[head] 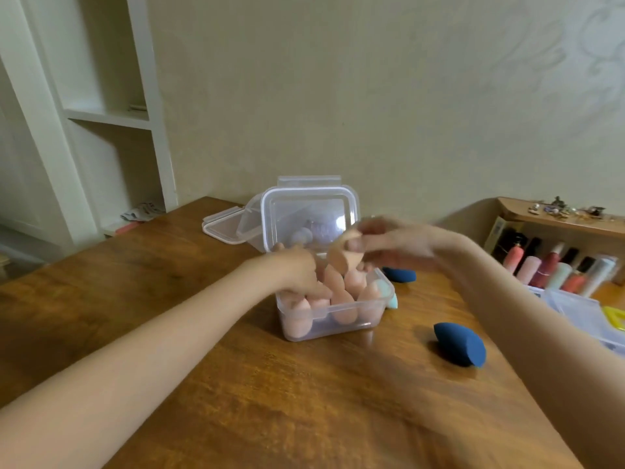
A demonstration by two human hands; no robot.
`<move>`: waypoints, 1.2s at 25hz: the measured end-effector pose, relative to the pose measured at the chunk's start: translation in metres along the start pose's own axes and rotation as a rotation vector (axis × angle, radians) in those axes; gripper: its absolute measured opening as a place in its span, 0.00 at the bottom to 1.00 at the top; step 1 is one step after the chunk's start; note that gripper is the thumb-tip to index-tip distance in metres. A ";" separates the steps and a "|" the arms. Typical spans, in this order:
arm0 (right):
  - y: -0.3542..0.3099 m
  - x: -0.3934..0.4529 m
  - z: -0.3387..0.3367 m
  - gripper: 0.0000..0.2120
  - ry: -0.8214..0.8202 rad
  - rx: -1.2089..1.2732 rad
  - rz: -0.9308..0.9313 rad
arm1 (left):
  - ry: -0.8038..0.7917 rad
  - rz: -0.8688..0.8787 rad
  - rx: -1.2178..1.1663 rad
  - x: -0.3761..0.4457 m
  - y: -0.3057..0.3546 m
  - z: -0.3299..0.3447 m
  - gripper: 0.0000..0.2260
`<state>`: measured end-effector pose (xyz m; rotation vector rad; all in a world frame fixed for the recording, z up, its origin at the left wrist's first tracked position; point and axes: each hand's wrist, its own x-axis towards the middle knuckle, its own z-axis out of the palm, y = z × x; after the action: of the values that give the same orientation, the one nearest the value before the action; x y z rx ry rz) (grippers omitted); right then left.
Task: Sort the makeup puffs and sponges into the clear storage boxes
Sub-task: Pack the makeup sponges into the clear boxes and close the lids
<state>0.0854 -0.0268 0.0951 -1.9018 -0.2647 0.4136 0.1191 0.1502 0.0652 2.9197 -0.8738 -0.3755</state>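
On the wooden desk (236,384), right in front of us, stands a clear storage box (333,318) with its hinged lid (309,216) raised upright behind it. We see it packed with peach sponges (341,304), most standing point up, and one pale mint sponge (384,287) wedged at its right end. Our left hand (297,270) reaches into the box from the left, fingers lying over the peach sponges; blur keeps us from telling whether it grips any of them. Our right hand (389,243) hovers just above the box's far right corner and pinches a single peach sponge (341,255) between thumb and fingers, its rounded end pointing down toward the others.

Behind the box and to the left, a second clear lid (225,226) lies flat on the desk. To the right, one dark blue sponge (460,345) lies on the desk near the box, and another blue sponge (400,275) sits farther back, partly hidden under our right wrist. At the right edge we see another clear box (575,309) and a row of cosmetic bottles (554,269) under a small wooden shelf (558,220).
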 end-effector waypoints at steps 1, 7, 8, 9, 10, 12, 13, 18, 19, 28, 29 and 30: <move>0.004 0.004 0.006 0.10 -0.118 -0.005 0.074 | 0.072 -0.031 0.017 -0.001 0.004 0.010 0.13; 0.012 0.026 0.017 0.32 -0.284 -0.146 0.321 | 0.312 -0.014 0.040 -0.004 -0.005 0.031 0.14; 0.015 0.029 0.015 0.30 -0.276 -0.123 0.329 | 0.314 -0.002 0.045 -0.003 -0.007 0.031 0.13; 0.018 0.032 0.014 0.27 -0.253 -0.108 0.340 | 0.313 0.006 0.050 -0.002 -0.009 0.032 0.11; 0.021 0.035 0.012 0.22 -0.233 -0.098 0.349 | 0.315 0.011 0.060 -0.001 -0.010 0.032 0.10; 0.025 0.039 0.011 0.14 -0.210 -0.086 0.364 | 0.326 0.011 0.094 0.000 -0.010 0.032 0.08; 0.024 0.040 0.012 0.12 -0.216 -0.099 0.371 | 0.333 0.007 0.106 0.001 -0.010 0.032 0.08; 0.026 0.063 0.042 0.10 -0.095 -0.848 0.352 | 0.354 -0.044 0.136 0.007 -0.009 0.034 0.10; 0.029 0.071 0.054 0.14 -0.063 -1.017 0.341 | 0.356 -0.056 0.136 0.008 -0.010 0.034 0.10; 0.002 0.053 0.052 0.12 -0.111 -1.081 0.354 | 0.329 -0.053 0.101 0.005 -0.006 0.032 0.09; 0.005 0.057 0.057 0.09 -0.105 -1.122 0.340 | 0.325 -0.043 0.103 0.004 -0.007 0.032 0.09; 0.009 0.059 0.059 0.10 -0.103 -1.128 0.326 | 0.318 -0.026 0.104 0.003 -0.008 0.031 0.09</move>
<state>0.1154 0.0431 0.0587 -3.0563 -0.2812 0.6614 0.1176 0.1551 0.0338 2.9665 -0.8288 0.1353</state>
